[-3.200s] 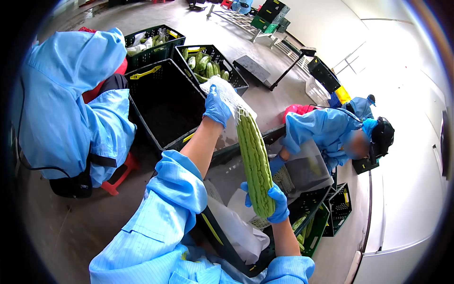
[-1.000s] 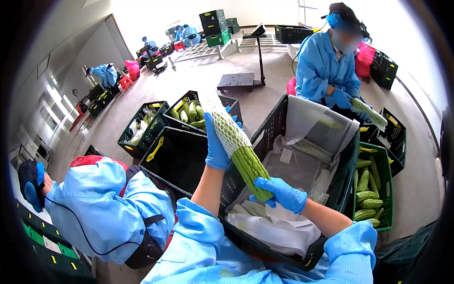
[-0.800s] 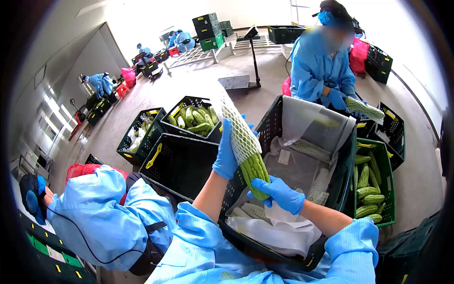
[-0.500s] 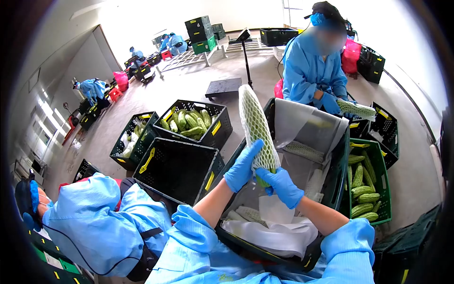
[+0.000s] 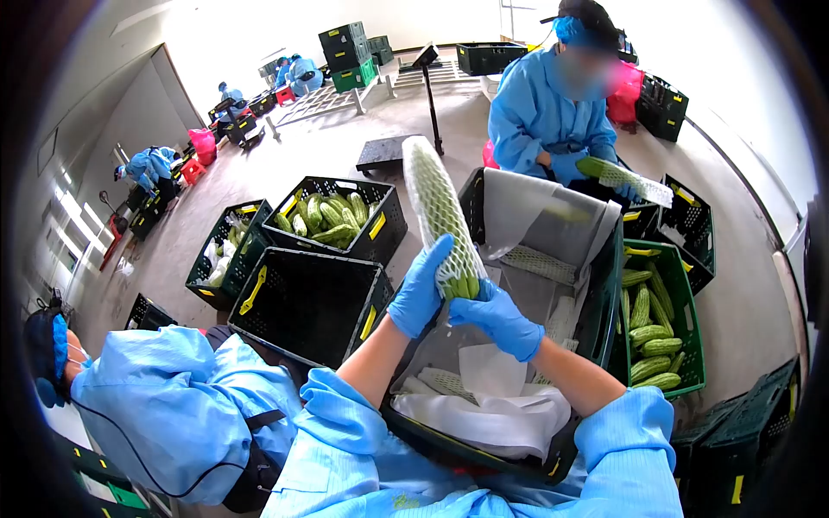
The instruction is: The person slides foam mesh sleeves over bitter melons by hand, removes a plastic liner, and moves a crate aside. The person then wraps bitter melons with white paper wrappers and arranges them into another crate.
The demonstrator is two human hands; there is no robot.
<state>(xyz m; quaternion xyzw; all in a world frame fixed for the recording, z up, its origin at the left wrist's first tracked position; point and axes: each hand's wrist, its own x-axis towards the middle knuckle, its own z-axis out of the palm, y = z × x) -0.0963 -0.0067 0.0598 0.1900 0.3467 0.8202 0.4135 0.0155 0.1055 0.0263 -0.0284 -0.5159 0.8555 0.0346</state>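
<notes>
A bitter gourd [image 5: 436,207] in a white foam net sleeve stands almost upright between my gloved hands, its bare green lower end showing. My left hand [image 5: 420,289] wraps round the left side of the sleeve near its bottom. At the lower end, my right hand [image 5: 501,321] grips the gourd where the net stops. Below them is a dark crate [image 5: 607,298] with a white sheet [image 5: 540,197] draped over its far wall. Inside that crate lie net-sleeved gourds [image 5: 540,263] and a crumpled white sheet [image 5: 492,419].
A co-worker [image 5: 553,112] opposite holds another partly sleeved gourd [image 5: 617,175]. Bare gourds fill a green crate [image 5: 695,332] at right and a black crate [image 5: 393,229] at far left. A black crate [image 5: 311,302] stands left, beside another person [image 5: 173,406]. A floor scale [image 5: 384,154] stands beyond.
The view has shifted slightly, and the gourd in my hands sits further left with more of its green lower end visible. The co-worker's gourd now shows a bare green end.
</notes>
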